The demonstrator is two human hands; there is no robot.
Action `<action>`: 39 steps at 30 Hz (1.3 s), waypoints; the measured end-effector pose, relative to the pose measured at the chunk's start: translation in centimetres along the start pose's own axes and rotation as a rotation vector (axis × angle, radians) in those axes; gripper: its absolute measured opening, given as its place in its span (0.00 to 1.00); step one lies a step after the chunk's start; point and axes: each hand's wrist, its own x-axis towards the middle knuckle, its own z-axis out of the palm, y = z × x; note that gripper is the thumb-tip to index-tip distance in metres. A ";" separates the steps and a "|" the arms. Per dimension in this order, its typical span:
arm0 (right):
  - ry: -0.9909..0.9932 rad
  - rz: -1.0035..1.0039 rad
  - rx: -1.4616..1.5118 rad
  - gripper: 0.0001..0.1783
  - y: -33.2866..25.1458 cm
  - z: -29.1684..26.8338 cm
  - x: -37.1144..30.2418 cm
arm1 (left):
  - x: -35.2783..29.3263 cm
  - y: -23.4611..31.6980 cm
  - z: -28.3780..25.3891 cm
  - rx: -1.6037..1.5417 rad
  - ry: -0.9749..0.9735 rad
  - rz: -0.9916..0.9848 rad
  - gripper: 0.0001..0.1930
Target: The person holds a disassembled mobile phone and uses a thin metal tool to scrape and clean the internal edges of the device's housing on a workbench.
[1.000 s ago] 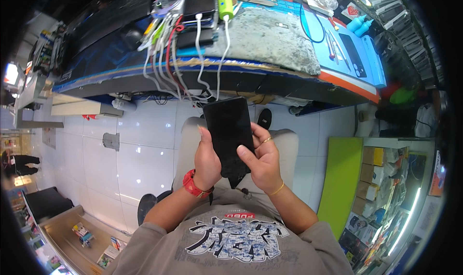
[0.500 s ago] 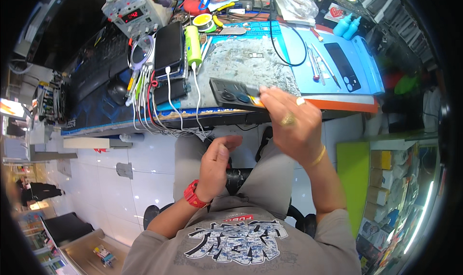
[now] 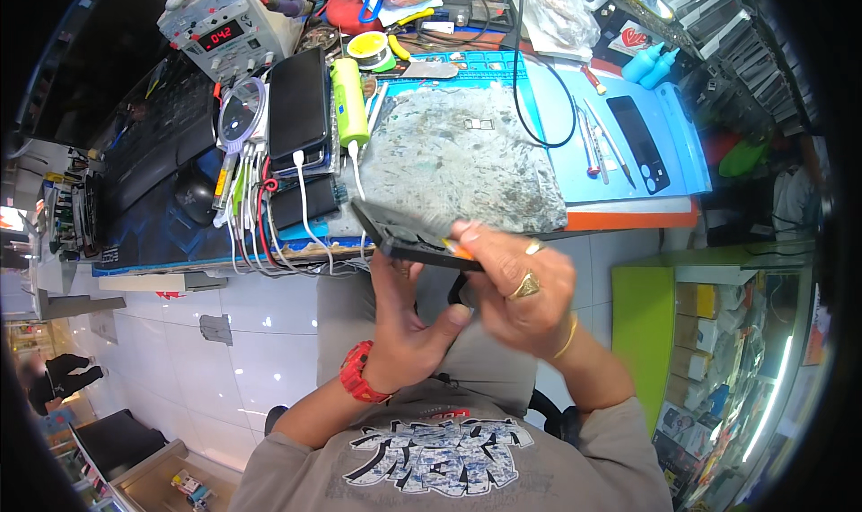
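Just in front of the bench edge, my right hand (image 3: 525, 283) grips a dark phone (image 3: 409, 238) by its right end, thumb on the upper side. The phone is tilted, and an orange-yellow patch shows on it near my fingertips. Below its left part is my left hand (image 3: 409, 323), thumb spread away and fingers reaching up to the phone's lower edge. Some of those fingertips are hidden behind the phone, so I cannot tell if they touch it. A scuffed grey work mat (image 3: 449, 157) lies just beyond, with a small metallic piece (image 3: 479, 124) on it.
Left of the mat stand a black phone (image 3: 299, 104), a green cylinder (image 3: 348, 104) and a bundle of cables (image 3: 256, 225). A power supply (image 3: 220, 36) is behind them. On the right, a blue mat (image 3: 575, 90) holds a phone panel (image 3: 637, 144) and thin tools (image 3: 603, 144).
My right hand has brought the phone down and left, off the mat toward my body, tilting it more. My left hand has risen to meet its lower edge, thumb spreading.
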 end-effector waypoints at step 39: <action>-0.638 0.631 -0.286 0.17 15.1 1.2 11.4 | -3.6 5.6 -9.6 1.405 -0.370 0.673 0.42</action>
